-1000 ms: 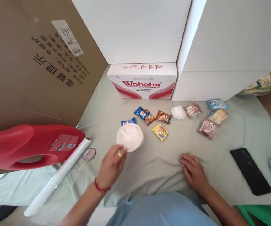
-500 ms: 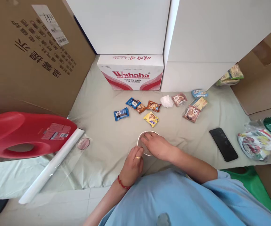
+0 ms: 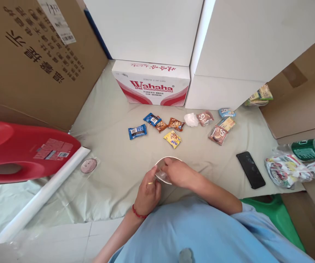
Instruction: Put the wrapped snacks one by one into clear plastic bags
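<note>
A round cup or bowl with a white rim (image 3: pixel 162 176) is close in front of my body. My left hand (image 3: pixel 147 193), with a gold ring and a red cord bracelet, grips its left side, thumb and fingers at the rim. Over the opening, the fingers of my right hand (image 3: pixel 179 173) are bent down inside; whatever they pinch is hidden. The inside looks pale and partly see-through. Beyond the hands lie a yellow cookie packet (image 3: pixel 172 139), blue snack packets (image 3: pixel 137 132) and a brown cookie packet (image 3: pixel 176 124).
Wrapped snacks (image 3: pixel 218 135) and a crumpled white piece (image 3: pixel 191 119) lie farther right. A black phone (image 3: pixel 250 170) and a green-labelled bottle (image 3: pixel 306 149) are at the right. A red jug (image 3: pixel 23 146), a white roll (image 3: pixel 42 195) and a pink disc (image 3: pixel 88 166) are left. A Wahaha carton (image 3: pixel 151 87) stands behind.
My right fingers, stretched out in the cup before, are now curled inside it. The cup appears tilted and shifted slightly left and nearer. The whole view has shifted a little.
</note>
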The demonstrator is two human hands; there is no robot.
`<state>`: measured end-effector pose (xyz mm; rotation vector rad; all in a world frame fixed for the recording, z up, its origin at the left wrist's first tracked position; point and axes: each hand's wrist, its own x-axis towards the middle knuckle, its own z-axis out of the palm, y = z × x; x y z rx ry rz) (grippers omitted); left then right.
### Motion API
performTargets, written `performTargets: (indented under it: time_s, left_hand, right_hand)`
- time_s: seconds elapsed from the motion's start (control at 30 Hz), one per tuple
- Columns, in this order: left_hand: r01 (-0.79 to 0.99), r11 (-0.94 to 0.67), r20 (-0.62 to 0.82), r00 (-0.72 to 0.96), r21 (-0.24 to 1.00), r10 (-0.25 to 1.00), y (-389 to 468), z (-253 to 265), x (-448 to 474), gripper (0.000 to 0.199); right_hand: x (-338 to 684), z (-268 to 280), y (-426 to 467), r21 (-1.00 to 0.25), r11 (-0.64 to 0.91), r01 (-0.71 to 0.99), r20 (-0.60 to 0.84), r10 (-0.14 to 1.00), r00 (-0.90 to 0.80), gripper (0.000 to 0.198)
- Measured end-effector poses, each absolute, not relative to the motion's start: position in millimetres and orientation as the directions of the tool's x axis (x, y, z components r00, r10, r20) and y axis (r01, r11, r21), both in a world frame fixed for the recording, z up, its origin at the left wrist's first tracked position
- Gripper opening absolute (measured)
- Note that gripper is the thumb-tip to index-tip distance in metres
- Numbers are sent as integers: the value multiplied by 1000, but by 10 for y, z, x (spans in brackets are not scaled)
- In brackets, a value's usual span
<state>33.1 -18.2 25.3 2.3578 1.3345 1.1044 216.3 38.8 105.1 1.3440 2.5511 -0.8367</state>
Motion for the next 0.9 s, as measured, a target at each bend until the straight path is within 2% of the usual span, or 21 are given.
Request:
performTargets:
  time_s: [0.07, 0.13, 0.17, 0.23, 0.3, 0.33, 0.43, 0.5, 0.63, 0.7, 0.8, 0.83, 0.9]
  left_hand:
    - [645, -562, 519, 285, 518, 806, -192, 250, 314, 68]
    - [634, -562, 508, 293, 531, 810, -200, 269, 297, 63]
    - [626, -564, 491, 311, 539, 814, -202, 286, 290, 56]
    - [605, -578, 456, 363, 548, 813, -203, 329, 282, 42]
    - [588, -596, 442, 402, 547, 802, -202, 370, 287, 31]
    - [583, -605, 448, 408, 542, 795, -202, 387, 293, 28]
    - [592, -614, 466, 405, 522, 787, -229, 415, 311, 27]
    - [602, -615, 473, 402, 509, 784, -275, 419, 313, 27]
    - [631, -607, 480, 389, 483, 786, -410, 428, 273, 27]
    - [643, -596, 475, 380, 481, 794, -461, 446, 241, 27]
    - [644, -571, 447, 370, 508, 815, -472, 483, 216, 28]
    - [636, -566, 435, 372, 524, 820, -456, 495, 223, 28]
    - [596, -569, 409, 396, 567, 822, -405, 514, 267, 26]
  right_hand:
    - [2297, 1048, 260, -550, 446, 706, -170, 768, -617, 25]
    - [2484, 1085, 201, -703, 430, 567, 66, 833, -550, 28]
    - [2599, 1111, 225, -757, 414, 506, 165, 870, -464, 29]
    - [2869, 1144, 418, -810, 354, 467, 276, 934, -229, 30]
    - [3170, 1114, 805, -799, 258, 543, 321, 947, 22, 34]
    - [3319, 1068, 1053, -772, 207, 601, 366, 918, 154, 37]
    - [3679, 832, 1834, -643, 31, 766, 465, 810, 357, 46]
    - [3801, 647, 2245, -534, -53, 844, 446, 830, 335, 48]
    - [3808, 452, 2546, -305, -118, 945, 231, 954, 194, 49]
    - [3786, 526, 2421, -262, -128, 957, 281, 938, 202, 56]
    - [3770, 814, 1869, -312, -20, 950, 456, 874, 168, 67]
    - [3754, 920, 1593, -362, 84, 928, 458, 883, 99, 64]
    - [3678, 1078, 965, -487, 357, 797, 337, 919, -205, 57]
